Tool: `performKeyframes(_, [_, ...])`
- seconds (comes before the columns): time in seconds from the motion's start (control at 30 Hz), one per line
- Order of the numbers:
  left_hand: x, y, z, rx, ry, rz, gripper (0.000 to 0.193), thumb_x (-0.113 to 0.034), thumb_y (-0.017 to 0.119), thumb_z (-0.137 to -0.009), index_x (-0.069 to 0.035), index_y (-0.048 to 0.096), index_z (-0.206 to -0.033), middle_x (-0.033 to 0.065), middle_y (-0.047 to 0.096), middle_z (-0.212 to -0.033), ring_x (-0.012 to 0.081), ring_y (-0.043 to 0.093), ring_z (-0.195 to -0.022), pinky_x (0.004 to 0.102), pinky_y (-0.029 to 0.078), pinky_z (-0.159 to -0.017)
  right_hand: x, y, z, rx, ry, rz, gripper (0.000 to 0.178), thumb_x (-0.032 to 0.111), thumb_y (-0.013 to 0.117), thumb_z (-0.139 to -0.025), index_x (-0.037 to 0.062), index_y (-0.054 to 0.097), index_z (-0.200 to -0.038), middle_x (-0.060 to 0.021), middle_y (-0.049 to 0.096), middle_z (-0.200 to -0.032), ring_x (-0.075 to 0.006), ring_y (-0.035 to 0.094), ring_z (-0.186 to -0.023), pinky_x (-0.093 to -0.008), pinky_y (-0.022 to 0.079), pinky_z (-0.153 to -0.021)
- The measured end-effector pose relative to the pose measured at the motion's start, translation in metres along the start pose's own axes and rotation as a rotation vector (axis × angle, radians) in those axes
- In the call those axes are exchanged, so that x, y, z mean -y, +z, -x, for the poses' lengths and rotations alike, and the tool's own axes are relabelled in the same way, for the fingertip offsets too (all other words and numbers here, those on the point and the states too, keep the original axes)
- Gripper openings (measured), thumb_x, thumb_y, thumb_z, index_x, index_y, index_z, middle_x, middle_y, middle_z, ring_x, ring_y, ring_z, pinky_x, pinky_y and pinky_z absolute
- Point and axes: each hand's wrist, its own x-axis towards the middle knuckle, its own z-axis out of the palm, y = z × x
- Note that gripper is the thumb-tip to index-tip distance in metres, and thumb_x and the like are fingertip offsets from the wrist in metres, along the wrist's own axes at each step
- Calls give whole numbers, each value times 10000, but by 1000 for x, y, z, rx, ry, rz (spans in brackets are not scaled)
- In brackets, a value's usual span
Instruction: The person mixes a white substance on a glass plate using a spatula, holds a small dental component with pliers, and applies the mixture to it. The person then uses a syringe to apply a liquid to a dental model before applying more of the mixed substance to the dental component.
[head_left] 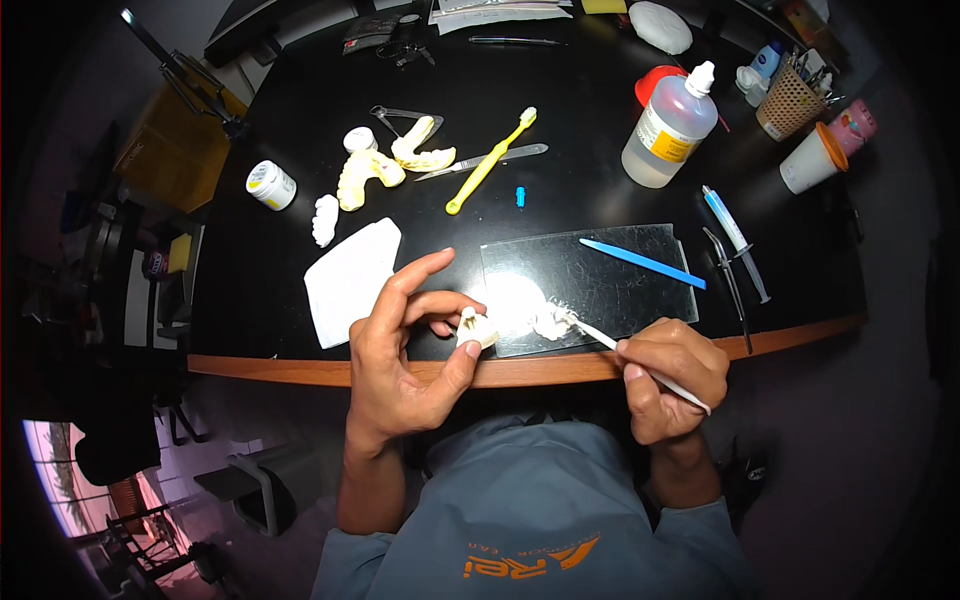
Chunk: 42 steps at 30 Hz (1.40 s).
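Observation:
My left hand pinches a small cream-white dental cast piece between thumb and fingertips, just above the table's front edge. One finger of that hand sticks up free. In my right hand is a slim white spatula, held like a pen. Its tip touches a mound of white paste near the front of a glass slab. A blue plastic spatula lies across the back right of the slab. Left of the slab is a folded white paper sheet.
Yellow dental casts, a scalpel and a yellow toothbrush lie farther back. A large clear bottle stands at the back right. On the right are a syringe, metal tweezers and a white cup; a white jar stands left.

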Motion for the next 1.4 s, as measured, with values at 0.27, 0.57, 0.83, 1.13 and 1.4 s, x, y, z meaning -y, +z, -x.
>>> performKeyframes(0.27, [0, 1, -1, -7, 10, 2, 725, -9, 714, -793, 89, 483, -1473, 153, 776, -1036, 117, 669, -920, 257, 488, -851, -1, 5, 0, 72, -62, 101, 273, -93, 686, -639, -29, 775, -889, -82, 688, -715, -179, 670, -552, -282, 508, -493])
performKeyframes(0.57, [1, 0, 0, -10, 35, -15, 725, -18, 731, -785, 91, 496, -1463, 153, 779, -1023, 122, 683, -911, 252, 496, -836, -3, 6, 0, 60, -85, 92, 256, -88, 681, -641, -30, 774, -873, -79, 686, -701, -173, 665, -540, -277, 494, -491])
performKeyframes(0.83, [1, 2, -1, -16, 41, -25, 723, -34, 745, -782, 92, 510, -1454, 149, 779, -1016, 117, 682, -901, 248, 495, -826, -4, 7, 1, 52, -86, 70, 249, -81, 678, -647, -30, 774, -870, -82, 690, -700, -167, 661, -536, -277, 487, -485])
performKeyframes(1.13, [0, 1, -1, -19, 40, -29, 722, -40, 748, -785, 88, 511, -1454, 147, 778, -1013, 123, 686, -906, 249, 496, -822, -2, 5, -1, 88, -85, 70, 246, -82, 681, -651, -26, 775, -872, -82, 704, -711, -166, 663, -544, -282, 471, -488])
performKeyframes(1.4, [1, 1, 0, -17, 37, -24, 720, -41, 751, -787, 86, 512, -1455, 147, 777, -1015, 121, 687, -916, 249, 497, -823, -2, 4, -1, 98, -73, 62, 235, -63, 676, -660, -23, 778, -868, -81, 711, -713, -168, 667, -549, -281, 466, -489])
